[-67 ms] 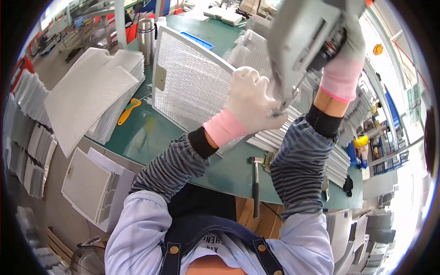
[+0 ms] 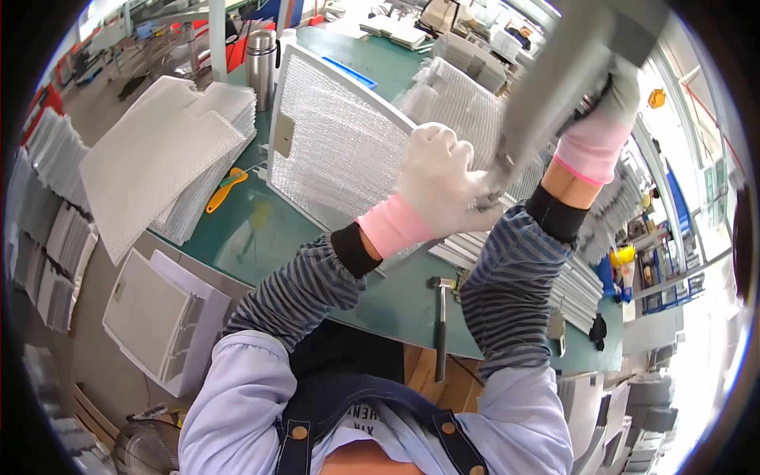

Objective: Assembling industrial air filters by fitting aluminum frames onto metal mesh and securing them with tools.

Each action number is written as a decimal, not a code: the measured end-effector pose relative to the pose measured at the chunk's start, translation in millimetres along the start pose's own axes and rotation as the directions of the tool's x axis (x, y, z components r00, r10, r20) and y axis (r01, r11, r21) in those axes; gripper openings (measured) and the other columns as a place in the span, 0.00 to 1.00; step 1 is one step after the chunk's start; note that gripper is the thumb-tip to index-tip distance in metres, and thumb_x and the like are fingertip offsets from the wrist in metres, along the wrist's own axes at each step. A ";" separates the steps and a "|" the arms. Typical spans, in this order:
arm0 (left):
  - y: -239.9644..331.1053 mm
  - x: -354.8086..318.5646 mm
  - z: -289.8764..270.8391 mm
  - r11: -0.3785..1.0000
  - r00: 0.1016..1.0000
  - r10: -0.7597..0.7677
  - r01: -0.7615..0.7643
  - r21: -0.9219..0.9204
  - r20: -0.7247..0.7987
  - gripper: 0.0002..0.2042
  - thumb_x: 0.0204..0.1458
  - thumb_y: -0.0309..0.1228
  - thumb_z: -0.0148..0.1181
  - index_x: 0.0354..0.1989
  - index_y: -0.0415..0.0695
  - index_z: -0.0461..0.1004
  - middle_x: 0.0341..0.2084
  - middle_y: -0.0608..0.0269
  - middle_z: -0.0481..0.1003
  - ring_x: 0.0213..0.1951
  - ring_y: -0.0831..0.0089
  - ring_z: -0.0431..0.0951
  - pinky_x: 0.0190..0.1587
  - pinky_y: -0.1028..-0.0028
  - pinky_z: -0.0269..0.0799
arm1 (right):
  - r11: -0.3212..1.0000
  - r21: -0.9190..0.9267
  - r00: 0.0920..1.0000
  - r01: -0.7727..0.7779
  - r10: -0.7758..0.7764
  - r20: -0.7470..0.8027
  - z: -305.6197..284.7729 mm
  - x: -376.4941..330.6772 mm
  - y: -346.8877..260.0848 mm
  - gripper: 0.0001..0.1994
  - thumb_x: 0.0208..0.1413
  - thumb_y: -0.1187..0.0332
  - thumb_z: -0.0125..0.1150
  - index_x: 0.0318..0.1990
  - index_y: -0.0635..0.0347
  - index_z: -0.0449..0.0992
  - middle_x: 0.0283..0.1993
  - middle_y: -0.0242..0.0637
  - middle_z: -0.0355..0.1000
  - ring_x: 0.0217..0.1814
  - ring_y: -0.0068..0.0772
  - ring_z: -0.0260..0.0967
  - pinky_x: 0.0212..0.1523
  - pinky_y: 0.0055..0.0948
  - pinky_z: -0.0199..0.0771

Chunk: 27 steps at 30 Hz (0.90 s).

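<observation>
My left hand (image 2: pixel 443 178), in a white glove with a pink cuff, is closed at the right end of a framed silver mesh panel (image 2: pixel 340 134). The panel stands tilted on the green table, with a small tan plate (image 2: pixel 282 136) on its left side. Raised at the upper right, my gloved right hand (image 2: pixel 613 99) is wrapped round a large grey hand tool (image 2: pixel 554 79), whose exact kind I cannot make out. The tool's narrow lower end is close to my left thumb and the panel's corner; whether they touch is hidden.
A hammer (image 2: pixel 442 324) lies over the table's (image 2: pixel 317 297) near edge. To the left are a yellow-handled screwdriver (image 2: pixel 227 190), stacked mesh sheets (image 2: pixel 158 150) and a steel flask (image 2: pixel 260 70). Frame strips (image 2: pixel 574 289) and stacked pleated sheets (image 2: pixel 455 99) lie to the right and behind.
The grey tool has turned in my right hand, and its side now looks narrower. My left hand keeps its hold on the panel. The whole view has shifted slightly.
</observation>
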<state>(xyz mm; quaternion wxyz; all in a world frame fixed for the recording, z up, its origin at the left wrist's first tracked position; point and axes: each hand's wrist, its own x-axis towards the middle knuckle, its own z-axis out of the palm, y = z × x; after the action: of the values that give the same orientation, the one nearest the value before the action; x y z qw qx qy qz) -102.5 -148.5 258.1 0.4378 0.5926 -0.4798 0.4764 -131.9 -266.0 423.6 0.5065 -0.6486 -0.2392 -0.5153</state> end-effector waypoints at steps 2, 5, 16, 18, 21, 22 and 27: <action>-1.6 -2.1 -4.3 1.000 1.000 -0.010 0.010 -0.006 0.012 0.13 0.32 0.48 0.65 0.23 0.54 0.79 0.22 0.61 0.66 0.32 0.59 0.68 0.43 0.58 0.61 | 0.963 0.183 0.980 -0.197 0.201 -0.002 -2.5 1.5 7.4 0.12 0.63 0.64 0.41 0.33 0.59 0.70 0.27 0.30 0.64 0.24 0.20 0.56 0.23 0.19 0.54; -0.4 -5.6 -13.4 0.998 0.997 -0.060 0.059 0.022 0.054 0.14 0.30 0.48 0.66 0.25 0.54 0.79 0.22 0.60 0.66 0.34 0.58 0.69 0.45 0.57 0.61 | 0.967 0.157 0.925 -0.200 0.133 0.357 4.1 -2.1 1.9 0.10 0.60 0.63 0.54 0.28 0.56 0.72 0.21 0.27 0.68 0.18 0.20 0.65 0.17 0.18 0.63; 0.3 -9.9 -15.6 0.985 0.996 -0.084 0.080 -0.155 -0.018 0.14 0.29 0.47 0.64 0.17 0.52 0.72 0.22 0.63 0.65 0.33 0.60 0.69 0.45 0.58 0.60 | 0.970 -0.140 0.923 -0.197 0.231 0.308 20.3 6.9 20.7 0.09 0.60 0.65 0.54 0.30 0.57 0.73 0.25 0.27 0.69 0.23 0.19 0.65 0.20 0.17 0.62; -0.7 -10.4 -13.9 0.979 0.995 -0.100 0.096 -0.179 -0.013 0.14 0.31 0.48 0.63 0.17 0.51 0.73 0.23 0.61 0.68 0.36 0.58 0.70 0.47 0.57 0.60 | 0.958 -0.202 0.924 -0.202 0.255 0.286 18.6 4.3 26.4 0.09 0.60 0.65 0.54 0.30 0.57 0.73 0.26 0.27 0.69 0.24 0.19 0.65 0.20 0.17 0.62; -2.7 -9.0 -10.2 0.985 0.995 -0.066 0.053 -0.162 -0.075 0.14 0.31 0.48 0.63 0.16 0.51 0.72 0.22 0.62 0.67 0.35 0.58 0.70 0.47 0.57 0.60 | 0.940 -0.279 0.936 -0.195 0.263 0.232 14.3 0.4 24.3 0.08 0.60 0.66 0.54 0.30 0.58 0.73 0.27 0.27 0.69 0.25 0.19 0.66 0.21 0.16 0.61; -2.6 -7.1 -10.7 0.992 0.995 -0.059 0.049 -0.120 -0.076 0.13 0.32 0.47 0.63 0.16 0.51 0.72 0.21 0.62 0.67 0.35 0.59 0.70 0.47 0.57 0.60 | 0.936 -0.297 0.944 -0.187 0.255 0.208 12.2 0.5 18.9 0.08 0.60 0.66 0.54 0.30 0.58 0.73 0.27 0.27 0.70 0.25 0.19 0.66 0.21 0.16 0.61; 11.4 -8.9 -23.6 0.983 0.996 -0.050 0.035 -0.180 -0.078 0.13 0.33 0.44 0.63 0.18 0.49 0.72 0.20 0.64 0.65 0.33 0.60 0.69 0.46 0.57 0.60 | 0.821 -0.395 0.908 0.412 -0.336 0.248 7.3 -1.1 -19.0 0.09 0.59 0.62 0.56 0.34 0.57 0.75 0.33 0.27 0.70 0.31 0.13 0.66 0.26 0.15 0.63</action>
<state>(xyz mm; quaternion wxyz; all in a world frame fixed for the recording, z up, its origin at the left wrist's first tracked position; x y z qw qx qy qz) -117.9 -125.9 253.9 0.5185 0.5410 -0.4895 0.4459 -145.0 -252.0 430.8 0.2141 -0.7268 -0.2817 -0.5888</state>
